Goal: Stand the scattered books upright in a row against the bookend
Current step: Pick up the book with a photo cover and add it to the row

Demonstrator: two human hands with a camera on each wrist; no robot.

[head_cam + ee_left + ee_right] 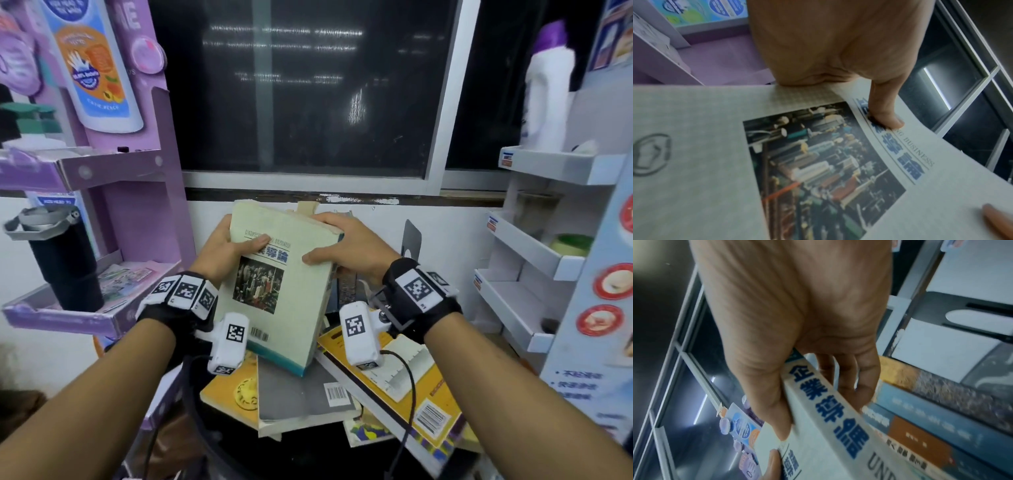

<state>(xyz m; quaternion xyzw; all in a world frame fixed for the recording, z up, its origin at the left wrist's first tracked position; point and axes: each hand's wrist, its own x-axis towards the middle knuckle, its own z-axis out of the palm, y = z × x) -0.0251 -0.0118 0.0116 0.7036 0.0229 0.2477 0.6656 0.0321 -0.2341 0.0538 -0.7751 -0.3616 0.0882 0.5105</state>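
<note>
A pale green book (284, 274) with a photo on its cover is held tilted above a pile of lying books. My left hand (233, 241) grips its left edge, with the thumb (885, 116) pressed on the cover (715, 146). My right hand (329, 240) grips the spine side near the top, thumb on the cover, fingers curled behind the blue-lettered spine (828, 410). A dark grey bookend (411, 240) stands at the back right. Several books (931, 402) lean beside that bookend (972, 309). Below lie a yellow book (233, 394), a grey book (298, 394) and a large orange-yellow book (421, 397).
A purple display shelf (85, 171) with a black tumbler (61, 260) stands at the left. White tiered shelves (534, 260) stand at the right. Behind is a dark window (301, 85). The books rest on a round black table (274, 455).
</note>
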